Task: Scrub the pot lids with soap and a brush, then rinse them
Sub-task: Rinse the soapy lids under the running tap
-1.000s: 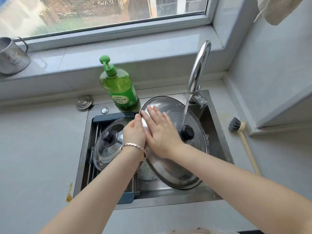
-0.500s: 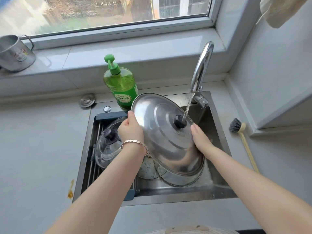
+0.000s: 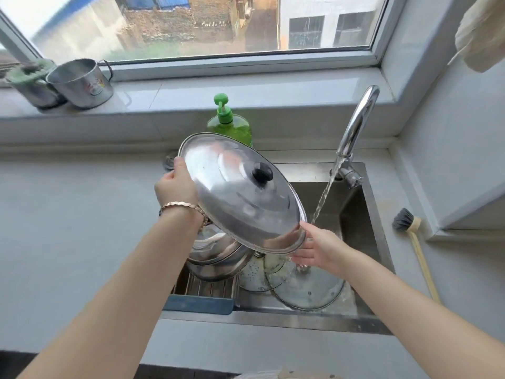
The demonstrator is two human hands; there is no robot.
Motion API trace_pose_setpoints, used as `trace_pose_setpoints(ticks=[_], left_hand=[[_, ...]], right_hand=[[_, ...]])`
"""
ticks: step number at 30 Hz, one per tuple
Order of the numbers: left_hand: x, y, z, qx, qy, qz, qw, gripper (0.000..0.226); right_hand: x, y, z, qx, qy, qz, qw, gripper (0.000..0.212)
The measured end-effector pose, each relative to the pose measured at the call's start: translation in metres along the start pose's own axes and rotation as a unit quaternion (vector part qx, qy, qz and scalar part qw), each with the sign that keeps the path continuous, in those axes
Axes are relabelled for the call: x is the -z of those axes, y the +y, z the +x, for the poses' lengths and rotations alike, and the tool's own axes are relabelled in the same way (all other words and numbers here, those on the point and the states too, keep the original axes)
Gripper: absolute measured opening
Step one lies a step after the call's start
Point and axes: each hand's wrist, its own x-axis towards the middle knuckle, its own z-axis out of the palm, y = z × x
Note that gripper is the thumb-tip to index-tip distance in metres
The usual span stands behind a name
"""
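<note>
I hold a large steel pot lid (image 3: 235, 198) with a black knob tilted above the sink (image 3: 374, 236). My left hand (image 3: 176, 184) grips its far left rim and my right hand (image 3: 317, 247) grips its near right rim. Water runs from the tap (image 3: 355, 127) just right of the lid. Below the held lid, other lids (image 3: 216, 255) lie on the sink rack, and a glass lid (image 3: 308, 291) lies in the basin. The green soap bottle (image 3: 229, 127) stands behind the lid. The brush (image 3: 412, 242) lies on the counter at the right.
Two metal mugs (image 3: 79, 83) stand on the windowsill at the left. A blue-edged drain rack (image 3: 199, 299) spans the sink's left part. A sink plug (image 3: 168, 161) lies on the counter by my left hand. A cloth (image 3: 481, 34) hangs at the top right.
Both hands have lifted the steel lid up and leftward out of the water stream. My right hand went from rubbing its top to gripping its near rim. The camera view tilted up.
</note>
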Motion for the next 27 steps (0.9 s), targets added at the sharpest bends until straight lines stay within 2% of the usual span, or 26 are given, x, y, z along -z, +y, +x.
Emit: trace_pose_setpoints(ticks=[2, 4, 7, 9, 12, 14, 18, 21, 24, 27], left_hand=[[0.016, -0.013, 0.023, 0.077, 0.013, -0.031, 0.996, 0.039], [0.032, -0.035, 0.046, 0.164, 0.015, -0.115, 0.98, 0.036], [0.051, -0.077, 0.065, 0.235, -0.048, -0.137, 0.961, 0.023], [0.058, -0.104, 0.072, 0.279, -0.073, -0.118, 0.95, 0.016], [0.064, -0.156, 0.097, 0.326, -0.082, -0.081, 0.938, 0.021], [0.062, -0.191, 0.117, 0.328, -0.105, -0.042, 0.938, 0.029], [0.065, -0.165, 0.086, 0.304, -0.184, 0.101, 0.929, 0.019], [0.06, -0.169, 0.085, 0.251, -0.205, 0.209, 0.923, 0.032], [0.061, -0.164, 0.072, 0.223, -0.24, 0.226, 0.917, 0.037], [0.061, -0.173, 0.064, 0.208, -0.257, 0.228, 0.916, 0.036]], right_hand=[[-0.016, -0.011, -0.004, 0.019, -0.027, 0.073, 0.997, 0.03], [-0.031, -0.022, -0.005, 0.055, -0.038, 0.112, 0.991, 0.022], [-0.056, -0.036, -0.005, 0.108, -0.026, 0.144, 0.983, 0.015], [-0.07, -0.04, -0.003, 0.14, -0.016, 0.102, 0.985, 0.013], [-0.089, -0.037, 0.003, 0.185, -0.001, 0.006, 0.983, 0.009], [-0.105, -0.034, 0.008, 0.213, 0.019, -0.045, 0.976, 0.009], [-0.134, -0.022, 0.02, 0.24, 0.048, -0.107, 0.964, 0.011], [-0.141, -0.009, 0.029, 0.254, 0.063, -0.126, 0.957, 0.013], [-0.131, 0.002, 0.032, 0.263, 0.067, -0.121, 0.955, 0.011], [-0.116, 0.02, 0.033, 0.234, 0.078, -0.122, 0.961, 0.012]])
